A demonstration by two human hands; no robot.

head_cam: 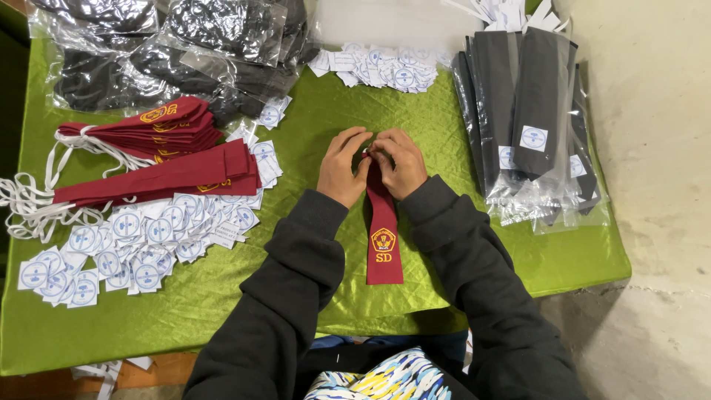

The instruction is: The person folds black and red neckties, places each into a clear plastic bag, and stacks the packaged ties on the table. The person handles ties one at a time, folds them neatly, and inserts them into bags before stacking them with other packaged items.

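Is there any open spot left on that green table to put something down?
Yes: bare green cloth between the hands and the bagged dark ties, and along the near edge below the paper labels. The left side and back are crowded.

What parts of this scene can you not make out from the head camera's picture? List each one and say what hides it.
- Narrow end of the dark red tie, head view: covered by the left hand and right hand.
- Bagged dark cloth: cut by the top edge; glare on the plastic.
- Print on the white paper labels: too small.
- Green table, near edge: hidden by the sleeves.
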